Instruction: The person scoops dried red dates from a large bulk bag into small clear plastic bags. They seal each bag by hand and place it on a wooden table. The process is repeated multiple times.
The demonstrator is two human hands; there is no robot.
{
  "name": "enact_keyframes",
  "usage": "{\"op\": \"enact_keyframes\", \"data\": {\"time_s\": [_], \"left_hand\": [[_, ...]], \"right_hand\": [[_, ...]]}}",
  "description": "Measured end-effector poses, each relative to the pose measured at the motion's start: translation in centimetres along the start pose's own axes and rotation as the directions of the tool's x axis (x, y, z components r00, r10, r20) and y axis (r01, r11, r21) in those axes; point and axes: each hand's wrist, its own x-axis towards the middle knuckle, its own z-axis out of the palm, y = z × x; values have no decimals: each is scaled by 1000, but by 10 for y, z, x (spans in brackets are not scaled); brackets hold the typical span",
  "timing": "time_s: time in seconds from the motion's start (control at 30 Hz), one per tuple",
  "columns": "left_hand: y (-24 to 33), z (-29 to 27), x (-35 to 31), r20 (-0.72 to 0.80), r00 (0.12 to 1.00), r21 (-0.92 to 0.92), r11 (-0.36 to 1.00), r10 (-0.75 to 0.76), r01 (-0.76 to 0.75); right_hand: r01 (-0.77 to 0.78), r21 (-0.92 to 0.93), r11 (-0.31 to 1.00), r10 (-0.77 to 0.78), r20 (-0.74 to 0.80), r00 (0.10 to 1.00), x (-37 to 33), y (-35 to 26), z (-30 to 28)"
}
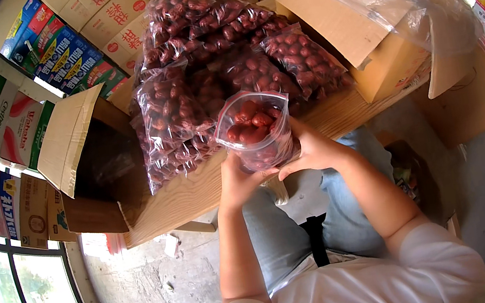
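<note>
The clear bag (269,155), part-filled with red fruit (261,119), is held at the front edge of the surface (193,202), above the person's lap, with its mouth open and facing upward. The left hand (238,181) and the right hand (315,147) are curved around its lower sides, thumbs toward the person; most fingers are hidden behind the film. Whether the bag also bears on the surface cannot be determined. Hazard: the mouth is unsealed, so tilting or uneven squeezing could spill fruit onto the lap or the concrete floor (150,289). Hazard: the filled bags (204,36) are piled high in slick film just beyond; a knock could cause the upper ones to slide. The surface is of light wood grain. An open carton (78,137) stands at its left end; a larger carton (321,10) with a loose plastic liner (424,12) stands at the right. Stacked boxes (114,19) line the far side, and a paned window (43,281) admits daylight at left.
</note>
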Motion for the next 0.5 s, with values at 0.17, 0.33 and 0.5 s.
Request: {"op": "enact_keyframes", "data": {"time_s": [0.17,0.33,0.5], "left_hand": [[1,5,1,-40,998,48,998,40,-38],[-2,8,2,-22,999,-47,998,48,-49],[-3,9,5,15,990,-5,990,141,-141]], "right_hand": [[-130,-115,985,126,-38,991,-5,3,-7],[-157,-124,980,138,-144,980,-7,14,-1],[-201,-134,970,181,-152,972,-5,8,-5]]}}
